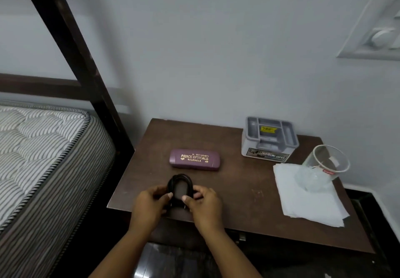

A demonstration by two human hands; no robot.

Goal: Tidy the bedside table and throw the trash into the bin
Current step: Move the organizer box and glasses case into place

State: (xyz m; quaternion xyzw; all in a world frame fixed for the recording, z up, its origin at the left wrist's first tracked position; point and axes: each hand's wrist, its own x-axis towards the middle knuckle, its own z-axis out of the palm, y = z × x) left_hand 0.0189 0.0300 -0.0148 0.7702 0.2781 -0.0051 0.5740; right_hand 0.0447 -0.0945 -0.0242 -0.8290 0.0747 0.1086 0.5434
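A coiled black cable (180, 181) sits at the front of the dark wooden bedside table (249, 193). My left hand (149, 204) grips its left side and my right hand (204, 203) its right side, thumbs pressed over the loop. Behind the coil lies a purple spectacle case (194, 160) with gold lettering. At the right, a clear plastic cup (320, 167) lies tipped on white tissue paper (307, 204). A grey plastic box (269, 140) stands at the back.
A bed with a striped mattress (39, 148) and a dark wooden post (71, 50) stands to the left of the table. The grey wall rises behind, with a white switch panel (376, 33) at the upper right. Dark floor shows below.
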